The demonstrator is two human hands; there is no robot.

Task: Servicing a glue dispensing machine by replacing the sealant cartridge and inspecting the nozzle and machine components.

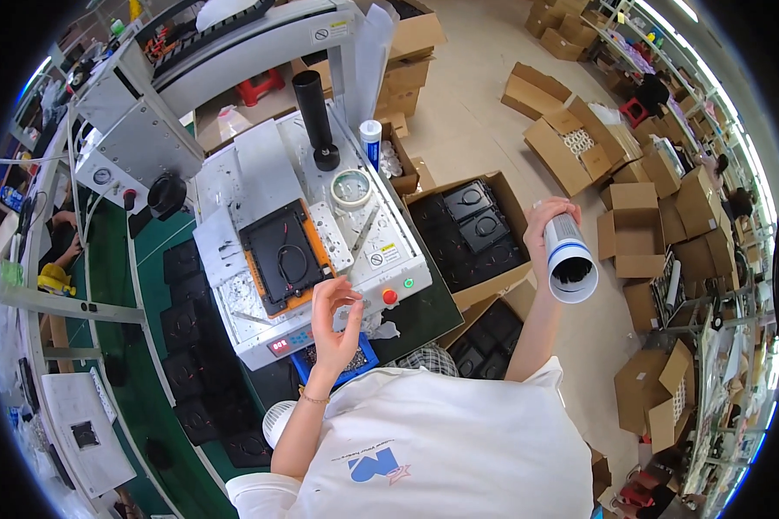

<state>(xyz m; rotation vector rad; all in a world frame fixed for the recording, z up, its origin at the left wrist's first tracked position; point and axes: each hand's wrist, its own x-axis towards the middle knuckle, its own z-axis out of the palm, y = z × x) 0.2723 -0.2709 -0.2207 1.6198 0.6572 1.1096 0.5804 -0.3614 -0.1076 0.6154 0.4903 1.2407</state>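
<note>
My right hand [545, 221] grips a white cartridge tube [564, 240] out at the right, its open end toward me with dark material inside. My left hand [333, 324] is open, fingers curled but apart, just in front of an orange fixture [321, 248] holding a black panel [268, 264] with a thin cable. These sit on a white benchtop machine [251, 156] with green and red buttons, a tape roll [351, 187], a tall black cylinder [313, 112] and another cartridge [370, 144] standing at the back.
Boxes of black units [467, 216] stand beside the machine. A green conveyor [125, 389] with black units runs at left, under a metal frame. Cardboard boxes [632, 225], shelving and seated people [653, 91] line the right. A blue bin [363, 353] is below the machine's front.
</note>
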